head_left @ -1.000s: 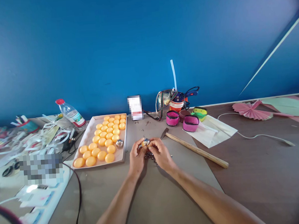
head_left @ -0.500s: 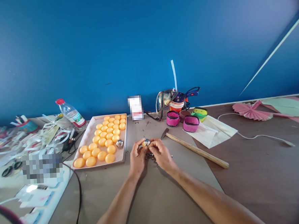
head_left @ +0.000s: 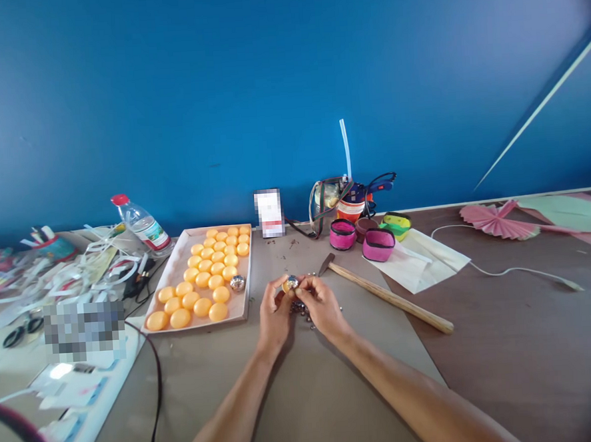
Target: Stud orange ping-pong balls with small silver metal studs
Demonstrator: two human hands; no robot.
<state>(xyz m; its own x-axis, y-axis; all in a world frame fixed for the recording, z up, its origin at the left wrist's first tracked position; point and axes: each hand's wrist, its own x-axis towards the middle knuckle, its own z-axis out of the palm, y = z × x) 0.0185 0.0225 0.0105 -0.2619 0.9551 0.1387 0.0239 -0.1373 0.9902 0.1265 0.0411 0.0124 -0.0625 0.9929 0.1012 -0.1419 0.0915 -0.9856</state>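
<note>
My left hand [head_left: 274, 312] and my right hand [head_left: 322, 302] meet over the middle of the table, fingers pinched together on a small orange ball partly covered in shiny silver pieces [head_left: 290, 284]. Under the hands lies a little heap of dark, shiny small pieces [head_left: 299, 308]. To the left stands a shallow tray [head_left: 246, 292] with several plain orange balls [head_left: 200, 290] in rows and one silver-covered ball [head_left: 237, 283] near its right edge.
A wooden-handled hammer [head_left: 387, 296] lies right of my hands. Pink and green fabric boxes [head_left: 377, 242], a tool cup [head_left: 348, 203], a water bottle [head_left: 140, 224], white strips, scissors [head_left: 17, 334] and a black cable [head_left: 152, 383] lie around. Pink paper fans [head_left: 496, 220] sit far right.
Both hands stay in the same spot on the ball, with only slight finger movement; the view has shifted a touch.
</note>
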